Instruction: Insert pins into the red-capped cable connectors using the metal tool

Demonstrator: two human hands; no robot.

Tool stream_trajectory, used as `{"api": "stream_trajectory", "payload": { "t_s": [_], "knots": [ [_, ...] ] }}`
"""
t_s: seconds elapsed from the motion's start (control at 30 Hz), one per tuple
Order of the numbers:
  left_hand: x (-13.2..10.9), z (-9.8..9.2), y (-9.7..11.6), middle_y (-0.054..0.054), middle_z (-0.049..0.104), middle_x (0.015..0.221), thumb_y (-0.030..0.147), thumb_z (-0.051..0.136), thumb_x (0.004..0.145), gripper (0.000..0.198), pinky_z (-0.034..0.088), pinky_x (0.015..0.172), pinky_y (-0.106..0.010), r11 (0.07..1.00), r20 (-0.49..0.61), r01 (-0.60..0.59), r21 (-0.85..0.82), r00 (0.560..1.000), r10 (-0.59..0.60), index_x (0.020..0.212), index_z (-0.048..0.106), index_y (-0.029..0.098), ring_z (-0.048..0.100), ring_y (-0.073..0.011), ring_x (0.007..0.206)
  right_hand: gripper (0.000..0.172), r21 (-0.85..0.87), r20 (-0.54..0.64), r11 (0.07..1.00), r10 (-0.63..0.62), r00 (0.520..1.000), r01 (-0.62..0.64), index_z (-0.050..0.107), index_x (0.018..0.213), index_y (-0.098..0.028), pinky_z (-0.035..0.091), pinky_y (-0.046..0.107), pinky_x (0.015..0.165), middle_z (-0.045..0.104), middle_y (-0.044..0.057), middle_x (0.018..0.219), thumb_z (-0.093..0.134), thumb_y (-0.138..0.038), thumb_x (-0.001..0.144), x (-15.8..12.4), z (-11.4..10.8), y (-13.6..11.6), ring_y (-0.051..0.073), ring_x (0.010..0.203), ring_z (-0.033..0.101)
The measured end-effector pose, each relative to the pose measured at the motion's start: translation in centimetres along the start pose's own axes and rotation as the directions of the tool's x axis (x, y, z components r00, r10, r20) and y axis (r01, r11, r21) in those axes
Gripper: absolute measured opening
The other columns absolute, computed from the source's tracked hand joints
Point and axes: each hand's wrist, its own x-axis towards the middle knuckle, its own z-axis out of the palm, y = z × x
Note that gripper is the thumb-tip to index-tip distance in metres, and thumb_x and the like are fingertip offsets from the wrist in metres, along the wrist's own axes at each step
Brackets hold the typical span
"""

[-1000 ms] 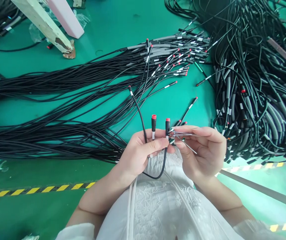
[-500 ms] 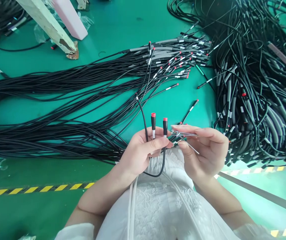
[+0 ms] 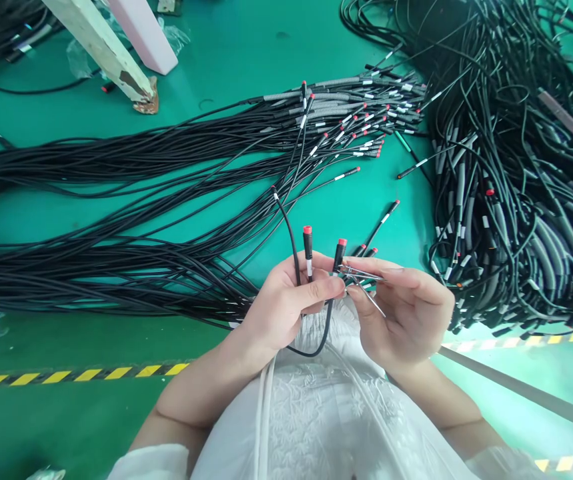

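Note:
My left hand is closed on black cables. A black cable connector with a red cap stands upright between its fingers. A second red-capped connector rises by its thumb tip, tilted slightly right, its cable looping below the hand. My right hand pinches a slim silver two-armed tool, its kind unclear. The arms spread apart between thumb and fingers. The tool's narrow end is at the base of the second connector; whether it grips there I cannot tell.
Long bundles of black cable lie across the green table, many ends red-capped. A large cable heap fills the right side. A chipped pale post and a pink post stand at upper left. Yellow-black tape marks the floor.
My right hand has moved slightly left, bringing the metal tool up to the second connector. That connector has shifted a little right and now leans. My left hand keeps its grip.

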Motion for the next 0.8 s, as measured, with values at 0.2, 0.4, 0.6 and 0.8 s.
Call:
{"api": "stream_trajectory", "payload": {
  "t_s": [0.2,0.4,0.6,0.8],
  "knots": [
    [0.1,-0.3,-0.2,0.006,0.050,0.053,0.028,0.094,0.059,0.035,0.020,0.045,-0.022,0.997,0.001,-0.020,0.078,1.000,0.020,0.074,0.064,0.018,0.036,-0.0054,0.047,0.037,-0.114,0.060,0.993,0.017,0.998,-0.010,0.056,0.111,-0.026,0.066,0.044,0.088,0.077,0.005,0.108,0.065,0.000,0.085,-0.1,-0.4,0.0,0.021,0.100,0.075],
    [0.3,-0.6,-0.5,0.001,0.056,0.074,0.046,0.073,0.085,0.029,0.023,0.046,-0.024,0.965,0.073,-0.156,0.210,0.987,0.143,0.098,0.074,0.021,0.036,-0.0073,0.054,0.044,-0.205,-0.052,0.979,-0.001,0.999,-0.009,0.055,0.123,-0.030,0.061,0.041,0.075,0.072,0.003,0.103,0.068,-0.009,0.086,0.3,-1.2,0.5,0.022,0.090,0.073],
    [-0.2,-0.6,-0.3,0.002,0.051,0.066,0.048,0.056,0.096,0.035,0.030,0.054,-0.028,0.832,0.205,-0.152,0.533,0.978,0.047,0.079,0.066,0.019,0.040,-0.0114,0.057,0.009,-0.397,0.116,0.912,0.165,0.979,-0.106,0.068,0.097,-0.024,0.045,0.037,0.074,0.064,0.002,0.083,0.060,-0.020,0.096,1.1,-2.1,0.1,0.019,0.081,0.056],
    [-0.6,-0.3,0.0,-0.002,0.064,0.079,0.047,0.057,0.096,0.034,0.040,0.070,-0.027,0.816,0.222,-0.185,0.548,0.972,0.072,0.081,0.069,0.019,0.054,-0.0149,0.075,0.023,-0.073,0.118,0.871,0.491,0.863,-0.485,0.063,0.079,-0.022,0.042,0.031,0.065,0.058,0.000,0.073,0.059,-0.035,0.098,1.5,-2.1,0.0,0.015,0.069,0.051]
  ]
}}
